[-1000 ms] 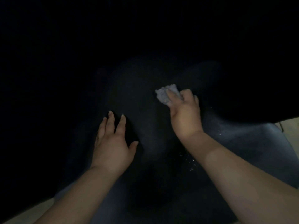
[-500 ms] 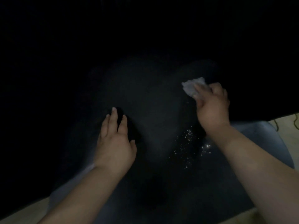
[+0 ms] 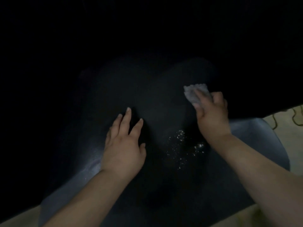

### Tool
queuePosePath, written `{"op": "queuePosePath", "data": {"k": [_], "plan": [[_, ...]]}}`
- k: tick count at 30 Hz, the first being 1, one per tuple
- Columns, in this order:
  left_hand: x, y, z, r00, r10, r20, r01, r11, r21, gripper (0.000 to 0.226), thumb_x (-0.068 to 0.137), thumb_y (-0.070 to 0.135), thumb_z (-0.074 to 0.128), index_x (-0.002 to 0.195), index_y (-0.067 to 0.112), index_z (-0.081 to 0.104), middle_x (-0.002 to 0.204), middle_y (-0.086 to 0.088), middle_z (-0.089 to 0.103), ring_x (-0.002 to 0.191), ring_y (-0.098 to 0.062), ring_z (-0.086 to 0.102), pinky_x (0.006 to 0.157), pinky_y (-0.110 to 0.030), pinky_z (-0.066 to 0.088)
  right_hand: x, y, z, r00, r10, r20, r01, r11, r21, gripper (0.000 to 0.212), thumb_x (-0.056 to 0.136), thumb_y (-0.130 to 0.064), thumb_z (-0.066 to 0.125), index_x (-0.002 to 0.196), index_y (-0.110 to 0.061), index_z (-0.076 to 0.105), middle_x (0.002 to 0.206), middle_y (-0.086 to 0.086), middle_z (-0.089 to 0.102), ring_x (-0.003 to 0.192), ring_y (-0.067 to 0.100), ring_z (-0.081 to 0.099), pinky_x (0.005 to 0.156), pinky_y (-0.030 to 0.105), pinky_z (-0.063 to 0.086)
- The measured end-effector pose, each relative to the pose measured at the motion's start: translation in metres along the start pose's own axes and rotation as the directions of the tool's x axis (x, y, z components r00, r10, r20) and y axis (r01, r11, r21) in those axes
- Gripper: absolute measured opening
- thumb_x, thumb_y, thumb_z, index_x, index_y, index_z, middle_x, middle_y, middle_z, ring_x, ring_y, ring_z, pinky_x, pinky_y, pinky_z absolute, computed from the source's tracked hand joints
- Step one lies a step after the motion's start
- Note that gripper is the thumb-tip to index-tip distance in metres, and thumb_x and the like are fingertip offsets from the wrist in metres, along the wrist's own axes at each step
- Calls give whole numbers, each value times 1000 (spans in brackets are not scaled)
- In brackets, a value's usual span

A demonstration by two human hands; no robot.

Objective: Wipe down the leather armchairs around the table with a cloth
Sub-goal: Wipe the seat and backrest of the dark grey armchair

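Darkness covered most of the view, so we could make out only one dark, smooth leather armchair (image 3: pixel 164 99) below us, its paler grey edge showing at the lower left and right. Our right hand (image 3: pixel 211 115) gripped a small crumpled pale grey cloth (image 3: pixel 193 92), fingers curled over it, pressing it to the chair's surface at the far right of the lit patch. Our left hand (image 3: pixel 124 143) lay flat on the leather with fingers straight and spread, holding nothing, well apart from the cloth. Glinting droplets (image 3: pixel 182 145) sat between the two hands. We judged the wiping stroke to be under way; doing it well would mean bringing the cloth through those droplets with even pressure and overlapping passes while the flat hand steadied us. We could read no brand, label or writing anywhere.
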State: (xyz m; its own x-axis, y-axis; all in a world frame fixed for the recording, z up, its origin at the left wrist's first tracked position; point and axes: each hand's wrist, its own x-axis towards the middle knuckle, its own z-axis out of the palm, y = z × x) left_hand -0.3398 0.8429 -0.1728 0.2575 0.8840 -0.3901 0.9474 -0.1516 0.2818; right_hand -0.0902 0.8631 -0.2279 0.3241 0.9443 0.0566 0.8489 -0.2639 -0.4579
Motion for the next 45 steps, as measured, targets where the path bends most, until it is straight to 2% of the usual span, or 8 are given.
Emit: {"op": "queuePosePath", "data": {"k": [6,12,16,22,27,34,40,45], "plan": [[0,10,11,1000,-5,26,5,1000,-4,72,94,38,48,153,31,7,158,7,-21,145,-18,-12,120,-39,9,-23,-24,5,970,-204,133,180,968,175,45,88,-11,57,133,-19,55,108,14,48,96,32,50,86,44,48],[2,-4,8,1000,8,5,-9,999,34,71,92,40,51,152,34,13,159,8,-17,146,-19,-9,120,-40,11,-5,18,-9,999,32,9,-32,999,-40,48,93,-15,52,140,-23,45,119,17,44,103,33,45,91,29,33],[2,-7,10,1000,8,4,-8,1000,12,71,92,39,52,152,34,14,160,9,-11,146,-18,-6,119,-41,13,-33,1,0,999,12,34,-15,994,107,46,90,-5,55,134,-17,53,114,19,47,100,36,50,89,42,45],[-8,-2,9,999,30,23,-30,999,15,70,94,39,48,152,35,10,159,12,-9,145,-15,-8,118,-38,12,-42,-3,-18,971,-173,163,154,980,124,49,88,-3,60,134,-17,54,109,14,50,96,33,52,88,42,48],[-18,-4,12,999,25,28,-26,1000,13,71,93,38,51,152,32,11,160,11,-8,146,-16,-5,119,-36,12,-54,14,-29,999,48,20,-47,998,-46,63,85,6,56,143,-10,40,124,22,48,105,37,48,99,50,41],[-27,-3,23,999,43,23,-42,999,-17,74,91,35,55,152,30,14,160,11,-2,146,-17,-2,119,-39,14,-95,-19,-11,995,58,84,-62,997,44,72,78,13,53,143,-18,42,117,12,45,99,28,43,95,42,44],[-30,-5,25,996,69,47,-69,998,0,76,90,37,56,152,30,13,160,10,-2,146,-18,-1,118,-42,18,-102,-31,-2,998,-13,68,-2,978,208,72,81,11,56,141,-25,43,113,9,43,99,27,49,96,42,46],[-32,-8,24,995,87,47,-87,996,7,75,90,37,56,152,31,14,160,12,-2,146,-16,-2,118,-40,18,-92,22,-31,977,209,-40,-206,976,67,55,91,-1,52,141,-24,45,122,17,44,108,33,44,99,41,39]]}}
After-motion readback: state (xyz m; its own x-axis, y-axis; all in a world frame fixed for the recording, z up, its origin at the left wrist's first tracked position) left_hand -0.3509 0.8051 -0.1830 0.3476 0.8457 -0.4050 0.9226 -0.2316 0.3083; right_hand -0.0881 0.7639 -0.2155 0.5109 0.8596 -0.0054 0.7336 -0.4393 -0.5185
